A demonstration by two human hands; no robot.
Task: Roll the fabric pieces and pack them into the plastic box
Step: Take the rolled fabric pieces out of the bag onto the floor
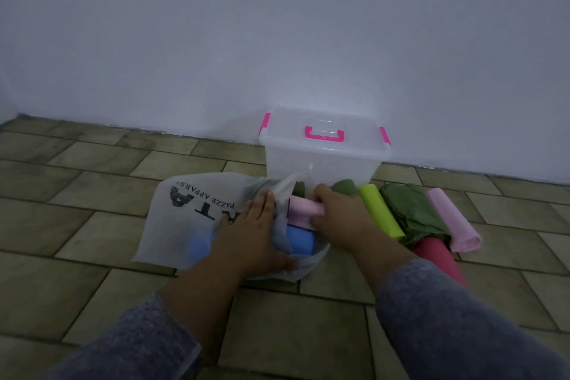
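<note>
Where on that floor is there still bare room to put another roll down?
Free: the tiles left of the white bag, out to the wall, and the tiles in front, between the sleeves. Some bare tile lies right of the pale pink roll. Crowded: the strip between the clear box and the hands, where the lime roll, green fabric and dark pink roll touch.

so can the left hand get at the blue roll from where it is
Probably yes: the left hand rests on the white bag right beside the blue roll, whose exposed end lies uncovered at the bag's mouth.
</note>
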